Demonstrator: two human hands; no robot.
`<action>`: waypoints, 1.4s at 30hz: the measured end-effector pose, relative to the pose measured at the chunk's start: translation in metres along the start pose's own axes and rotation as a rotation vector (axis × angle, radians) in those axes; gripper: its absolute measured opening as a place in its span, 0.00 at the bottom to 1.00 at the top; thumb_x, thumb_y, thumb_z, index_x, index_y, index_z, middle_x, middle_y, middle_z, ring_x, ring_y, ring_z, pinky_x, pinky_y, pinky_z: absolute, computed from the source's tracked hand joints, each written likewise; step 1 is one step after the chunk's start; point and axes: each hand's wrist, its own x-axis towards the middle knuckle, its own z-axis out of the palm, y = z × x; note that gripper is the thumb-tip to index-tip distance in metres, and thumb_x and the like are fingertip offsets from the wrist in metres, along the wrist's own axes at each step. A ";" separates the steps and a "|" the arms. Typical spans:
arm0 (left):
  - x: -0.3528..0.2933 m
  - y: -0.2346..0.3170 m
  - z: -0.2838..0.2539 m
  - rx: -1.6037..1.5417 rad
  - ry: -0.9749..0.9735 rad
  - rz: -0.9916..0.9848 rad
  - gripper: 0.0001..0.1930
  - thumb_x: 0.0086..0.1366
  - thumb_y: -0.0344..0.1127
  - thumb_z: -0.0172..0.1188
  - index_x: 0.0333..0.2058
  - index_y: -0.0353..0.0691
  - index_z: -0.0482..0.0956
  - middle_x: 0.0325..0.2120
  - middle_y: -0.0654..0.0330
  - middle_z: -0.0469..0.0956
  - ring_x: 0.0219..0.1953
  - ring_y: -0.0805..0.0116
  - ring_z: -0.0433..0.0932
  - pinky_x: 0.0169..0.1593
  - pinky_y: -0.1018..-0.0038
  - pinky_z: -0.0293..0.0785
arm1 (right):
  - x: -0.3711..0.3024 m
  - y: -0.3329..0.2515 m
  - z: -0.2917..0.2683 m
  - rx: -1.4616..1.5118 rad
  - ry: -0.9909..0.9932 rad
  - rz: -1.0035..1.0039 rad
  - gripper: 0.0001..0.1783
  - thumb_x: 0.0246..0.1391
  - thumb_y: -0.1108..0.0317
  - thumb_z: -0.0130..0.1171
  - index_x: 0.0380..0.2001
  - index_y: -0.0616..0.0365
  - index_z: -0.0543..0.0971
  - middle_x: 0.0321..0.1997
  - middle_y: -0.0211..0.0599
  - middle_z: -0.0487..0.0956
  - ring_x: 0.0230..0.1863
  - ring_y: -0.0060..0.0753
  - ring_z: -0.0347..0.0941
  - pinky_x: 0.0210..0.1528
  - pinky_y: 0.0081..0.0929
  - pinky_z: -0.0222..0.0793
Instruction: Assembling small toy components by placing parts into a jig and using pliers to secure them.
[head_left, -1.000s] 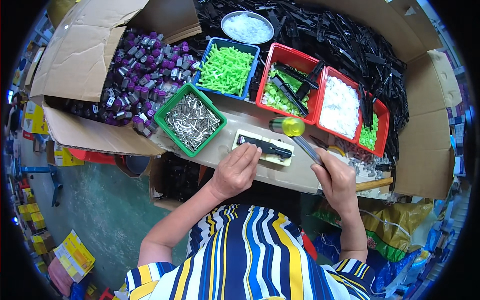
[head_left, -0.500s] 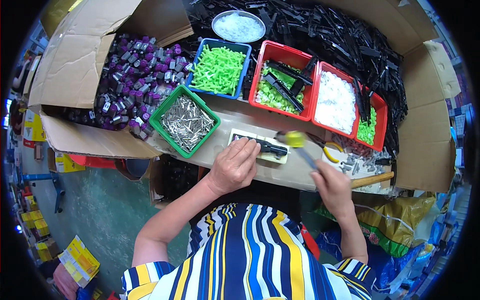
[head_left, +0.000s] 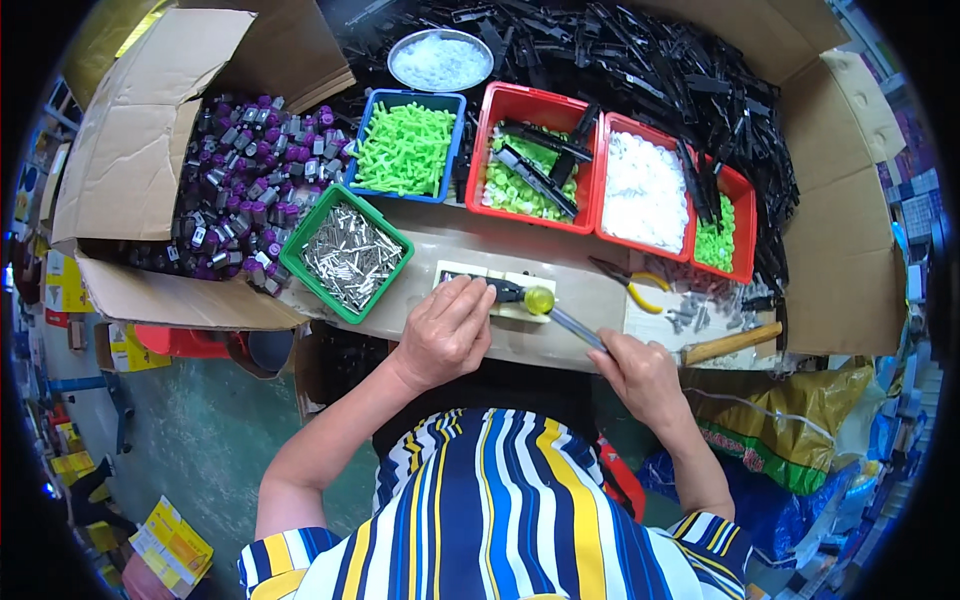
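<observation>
My left hand (head_left: 446, 335) is closed over a black plastic part (head_left: 507, 291), holding it on a cream-coloured block (head_left: 480, 271) on the bench. The fingers cover part of the piece. My right hand (head_left: 645, 372) grips the grey shaft of a mallet (head_left: 576, 328). Its round yellow head is at the right end of the black part, seemingly touching it. Just behind the right hand lie pliers with yellow handles (head_left: 645, 290). A wooden handle (head_left: 735, 342) rests at the bench's front edge, to the right of that hand.
Beyond my hands stand a green bin of metal pins (head_left: 299, 262), a blue bin of green sticks (head_left: 447, 187) and red bins (head_left: 540, 222) of small parts. A carton (head_left: 150, 130) holds purple-and-grey pieces at left. Black parts (head_left: 690, 60) are heaped behind, near a dish of clear bits (head_left: 440, 60).
The mallet head has swung down and left onto the right end of the black part. My left hand keeps its hold on the part. The whole view has shifted slightly.
</observation>
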 end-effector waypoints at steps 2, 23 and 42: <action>-0.002 0.002 -0.003 -0.023 -0.007 -0.014 0.19 0.48 0.24 0.67 0.42 0.31 0.82 0.41 0.53 0.80 0.44 0.53 0.80 0.46 0.64 0.79 | -0.006 0.002 -0.002 -0.003 0.056 -0.006 0.12 0.61 0.58 0.62 0.39 0.55 0.77 0.25 0.40 0.79 0.24 0.46 0.77 0.27 0.40 0.71; 0.033 -0.012 -0.035 -1.880 0.038 -1.155 0.21 0.74 0.38 0.55 0.59 0.33 0.71 0.43 0.52 0.81 0.41 0.66 0.82 0.46 0.70 0.81 | 0.025 0.066 -0.013 -0.200 0.097 0.006 0.16 0.47 0.74 0.67 0.39 0.65 0.76 0.48 0.48 0.76 0.53 0.52 0.71 0.53 0.43 0.69; 0.018 0.007 -0.022 -2.314 0.047 -1.197 0.20 0.77 0.49 0.46 0.51 0.35 0.71 0.38 0.51 0.81 0.39 0.55 0.83 0.44 0.64 0.80 | 0.018 0.069 -0.023 0.435 0.171 0.287 0.10 0.52 0.75 0.58 0.20 0.71 0.73 0.32 0.47 0.77 0.32 0.35 0.74 0.35 0.31 0.68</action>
